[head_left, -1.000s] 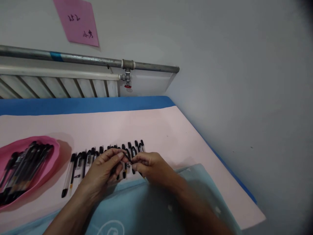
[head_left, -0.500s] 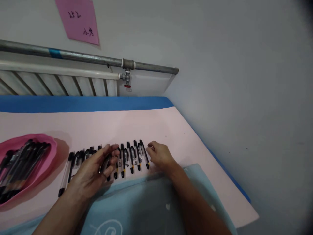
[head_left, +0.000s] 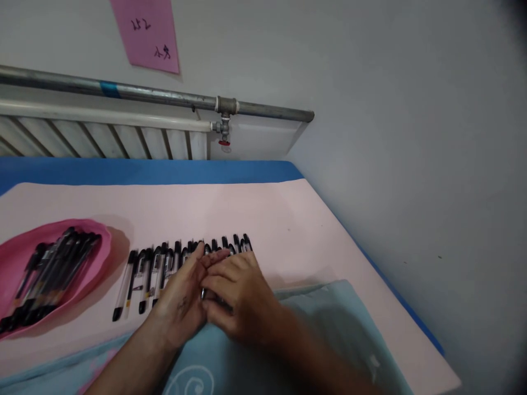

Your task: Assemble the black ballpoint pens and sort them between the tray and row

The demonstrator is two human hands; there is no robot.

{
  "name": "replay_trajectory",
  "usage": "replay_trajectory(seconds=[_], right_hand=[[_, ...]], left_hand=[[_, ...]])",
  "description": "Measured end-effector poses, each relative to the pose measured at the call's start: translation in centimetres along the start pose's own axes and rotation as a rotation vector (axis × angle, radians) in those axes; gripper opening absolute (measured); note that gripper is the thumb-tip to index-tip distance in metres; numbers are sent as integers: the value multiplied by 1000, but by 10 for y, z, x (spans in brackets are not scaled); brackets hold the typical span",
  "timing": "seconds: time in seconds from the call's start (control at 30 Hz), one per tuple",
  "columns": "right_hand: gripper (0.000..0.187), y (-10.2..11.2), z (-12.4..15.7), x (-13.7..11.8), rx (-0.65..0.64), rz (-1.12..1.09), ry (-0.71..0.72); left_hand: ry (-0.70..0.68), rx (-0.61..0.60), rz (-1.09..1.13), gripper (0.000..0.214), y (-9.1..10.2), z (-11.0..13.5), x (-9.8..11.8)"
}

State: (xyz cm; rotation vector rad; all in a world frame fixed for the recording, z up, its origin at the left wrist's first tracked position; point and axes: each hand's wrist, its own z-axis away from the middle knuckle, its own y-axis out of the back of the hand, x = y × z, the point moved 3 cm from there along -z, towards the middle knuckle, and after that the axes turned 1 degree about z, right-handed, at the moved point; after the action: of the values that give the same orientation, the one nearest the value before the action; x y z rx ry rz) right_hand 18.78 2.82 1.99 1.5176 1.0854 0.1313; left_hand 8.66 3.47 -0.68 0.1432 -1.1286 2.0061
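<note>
My left hand point(head_left: 185, 304) is palm up and cupped, with its fingers curled in a little. In its palm lies a small shiny metal piece point(head_left: 203, 293), mostly covered. My right hand point(head_left: 242, 291) rests over that palm, its bent fingertips touching in the hollow; whatever they pinch is hidden. Just beyond both hands runs a row of clear-barrelled pens point(head_left: 124, 288) with black ends. Loose black pen caps point(head_left: 140, 262) lie between them, and a few tiny metal bits point(head_left: 137, 287) show near the left end. The hands cover the row's middle and lower right.
At the left stands a pink basin point(head_left: 105, 249) holding several black pens point(head_left: 55, 274). Light blue cloth point(head_left: 329, 312) covers the near edge of the pink tabletop point(head_left: 263, 211). Behind are a radiator point(head_left: 135, 144), a metal pipe point(head_left: 164, 95) and a valve; a wall closes the right side.
My right hand has moved left from the right end of the pen row onto my left palm. The view has shifted slightly left, so things appear further right.
</note>
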Motion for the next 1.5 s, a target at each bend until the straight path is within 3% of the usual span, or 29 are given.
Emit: replay_trajectory(seconds=[0.3,0.4,0.47,0.57,0.67,0.73,0.93,1.07,1.17,1.3,1.4,1.5], right_hand=[[14,-11,2,-1,44,170,93],[13,-7,1,-1,83,130,88],[11,4,2,7,178,63,14],[12,25,8,33,306,81,-237],[17,31,17,64,132,295,-496],[19,26,23,78,-26,442,-566],[20,11,28,82,-206,541,-487],[23,27,23,79,-68,406,-519],[23,35,17,67,57,81,-560],[11,15,10,34,1,-396,-472],[10,-5,9,15,2,-392,-423],[9,-14,9,16,35,-369,-418]], left_hand=[[69,-26,-26,26,-1,1,-7],[63,-21,-24,21,-1,0,-9],[30,-28,-11,21,-1,-1,-9],[20,-39,-33,26,-1,-3,-6],[24,-13,-67,31,2,-4,-2],[-5,19,-86,30,4,-4,1],[-42,39,-117,29,7,-5,5],[-40,40,-76,29,4,-7,3],[-81,57,-6,28,0,-6,1],[-190,95,52,29,-4,-3,-3],[-211,96,4,31,-4,0,-8],[-238,59,-31,34,-4,1,-11]])
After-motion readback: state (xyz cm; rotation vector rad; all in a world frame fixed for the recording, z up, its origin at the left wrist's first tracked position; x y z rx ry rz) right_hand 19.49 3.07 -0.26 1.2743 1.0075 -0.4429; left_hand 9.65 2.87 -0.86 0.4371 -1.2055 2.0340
